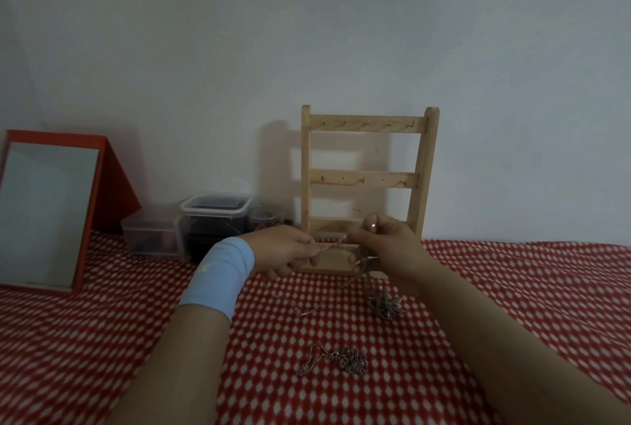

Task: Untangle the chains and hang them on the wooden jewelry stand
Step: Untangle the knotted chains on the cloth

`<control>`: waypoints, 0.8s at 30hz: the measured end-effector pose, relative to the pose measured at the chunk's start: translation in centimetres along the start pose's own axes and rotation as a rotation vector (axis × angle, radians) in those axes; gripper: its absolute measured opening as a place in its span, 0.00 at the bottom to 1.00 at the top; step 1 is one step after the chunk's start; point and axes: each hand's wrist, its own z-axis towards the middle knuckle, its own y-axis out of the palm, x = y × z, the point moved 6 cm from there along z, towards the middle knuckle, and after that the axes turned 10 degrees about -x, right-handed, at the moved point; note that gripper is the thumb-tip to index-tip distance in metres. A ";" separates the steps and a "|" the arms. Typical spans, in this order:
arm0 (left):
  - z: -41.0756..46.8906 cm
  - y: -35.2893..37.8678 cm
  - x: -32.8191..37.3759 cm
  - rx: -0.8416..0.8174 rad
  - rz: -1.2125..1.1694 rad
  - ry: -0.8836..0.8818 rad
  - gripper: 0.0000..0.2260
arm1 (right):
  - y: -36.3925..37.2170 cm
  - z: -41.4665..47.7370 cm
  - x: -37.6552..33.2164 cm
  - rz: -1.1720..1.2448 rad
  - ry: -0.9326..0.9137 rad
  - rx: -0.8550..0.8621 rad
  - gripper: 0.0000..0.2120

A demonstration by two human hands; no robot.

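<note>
The untangling is under way, I'd judge, with no chain on the hooks yet. The left hand (286, 250), with a blue band (218, 274) on its wrist, pinches a thin chain (333, 247). The right hand (386, 243) pinches the same chain just to the right. The short stretch between them is drawn straight, low in front of the wooden stand (367, 179) at the far wall. The next move calls for gentle teasing apart, then a lift to a hook. Nearer, a silvery tangle (338, 361) lies bunched on the red dotted cloth (512, 288). A pendant (384, 305) trails below the right hand.
</note>
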 end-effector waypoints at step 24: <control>-1.4 -4.3 -5.4 0.122 0.546 -0.597 0.16 | 1.6 -1.2 -0.5 -0.318 0.329 -0.559 0.08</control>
